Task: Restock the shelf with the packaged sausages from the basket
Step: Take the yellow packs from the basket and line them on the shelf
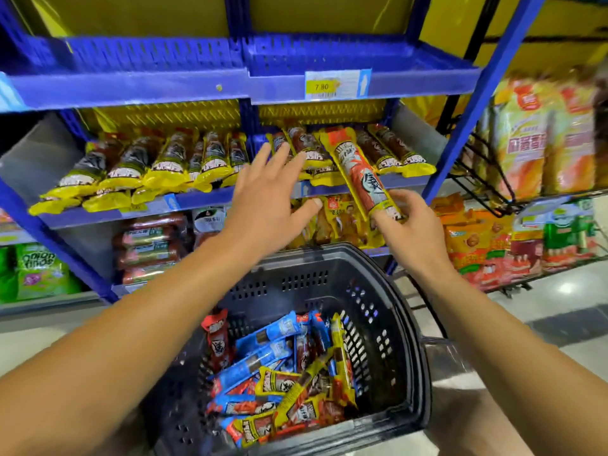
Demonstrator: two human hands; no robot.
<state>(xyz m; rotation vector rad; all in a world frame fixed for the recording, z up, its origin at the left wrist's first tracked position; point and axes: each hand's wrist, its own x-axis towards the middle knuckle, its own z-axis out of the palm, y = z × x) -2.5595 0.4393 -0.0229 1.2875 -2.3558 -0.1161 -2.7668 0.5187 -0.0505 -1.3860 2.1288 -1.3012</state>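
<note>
I am looking down over both bare arms toward a blue metal shelf unit (pixel 210 199). My right hand (pixel 406 225) is pinching the near end of a long yellow-edged, orange-red packaged sausage (pixel 358 169), fingers and thumb curled round its lower tip. The pack is slanting up and away, its far end lying over the row of yellow-and-dark-brown sausage packs (pixel 394 153) that are sitting along the right half of the middle shelf, near the shelf's front edge.

My left hand (pixel 266 199) is reaching forward with fingers straight and spread, holding nothing; its fingertips are lying over or just above the packs at the centre of that shelf, and I cannot tell whether they are touching. More of the same yellow-and-brown packs (pixel 138 169) are crowding the left half of the shelf, several overhanging its front edge.

Below my wrists, a black perforated plastic basket (pixel 388 324) is standing in front of the unit. A loose heap of blue, red and yellow sausage packs (pixel 283 373) is lying at its bottom.

A white and yellow price tag (pixel 337 84) is hanging on the front lip of the upper shelf, right of centre. Orange snack bags (pixel 539 136) are filling a wire rack at the right, and green bags (pixel 36 271) are sitting low at the left.
</note>
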